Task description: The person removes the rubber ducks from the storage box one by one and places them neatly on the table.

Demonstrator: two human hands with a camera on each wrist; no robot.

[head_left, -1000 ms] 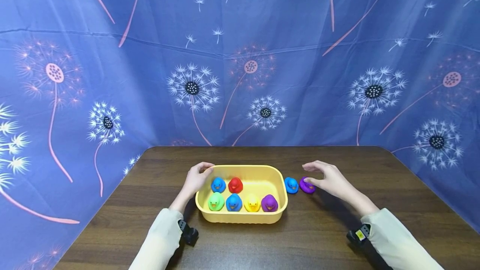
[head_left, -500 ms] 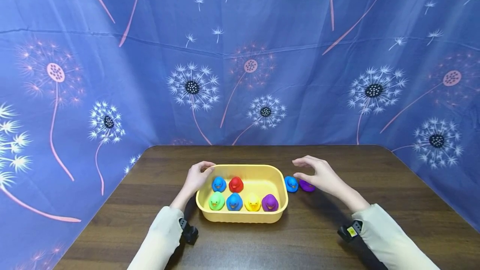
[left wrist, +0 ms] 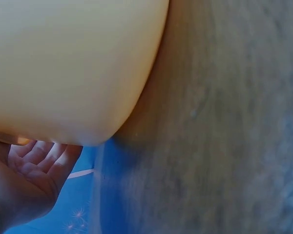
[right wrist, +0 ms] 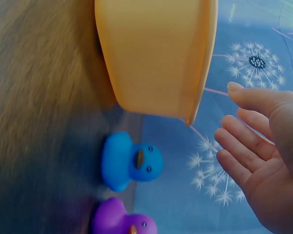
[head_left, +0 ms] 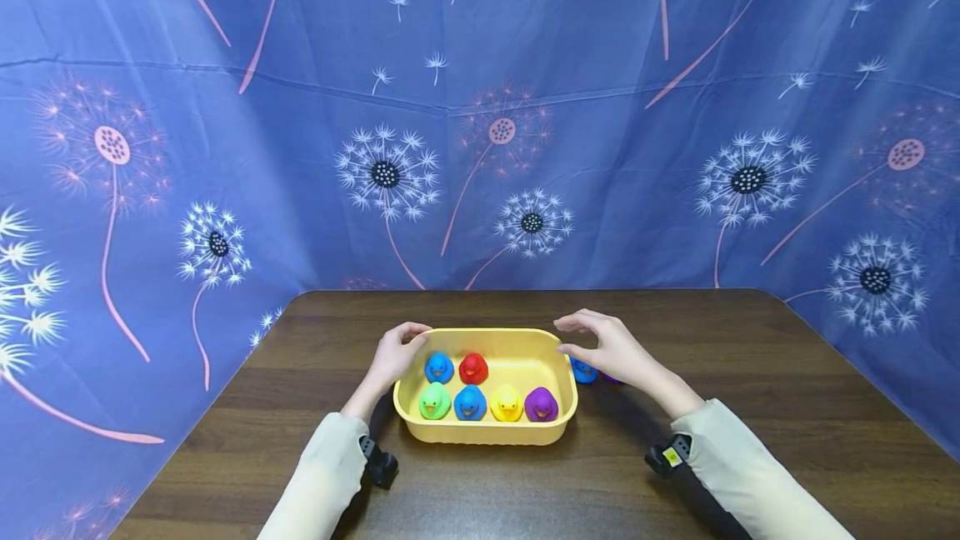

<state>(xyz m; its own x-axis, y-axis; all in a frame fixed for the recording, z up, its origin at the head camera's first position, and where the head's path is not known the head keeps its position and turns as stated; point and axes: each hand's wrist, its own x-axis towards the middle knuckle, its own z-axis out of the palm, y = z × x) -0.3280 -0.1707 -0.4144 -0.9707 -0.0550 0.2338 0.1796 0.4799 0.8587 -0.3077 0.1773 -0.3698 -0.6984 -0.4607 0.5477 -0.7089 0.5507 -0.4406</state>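
Note:
A yellow plastic tub (head_left: 480, 434) stands on the table. Inside are a red duck (head_left: 473, 369), a green duck (head_left: 435, 402), a yellow duck (head_left: 507, 404), a purple duck (head_left: 541, 406) and two blue rubber ducks. My left hand (head_left: 390, 359) grips the tub's back left corner, thumb at the rim and fingers round the outside. At the opposite corner, my right hand (head_left: 615, 350) holds nothing, its fingers and thumb spread apart close to the rim. Below that hand sit another blue duck (right wrist: 118, 161) and another purple duck (right wrist: 112, 217), partly hidden in the head view.
The dark wooden table (head_left: 480, 498) ends at a back edge just beyond the tub. Behind it hangs a blue cloth (head_left: 637, 232) printed with dandelions. Each wrist wears a small black camera, the left camera (head_left: 381, 465) in front of the tub's left side.
My right hand has moved left, from over the loose purple duck past the blue one to the tub's right rim. My left hand and the ducks have stayed put.

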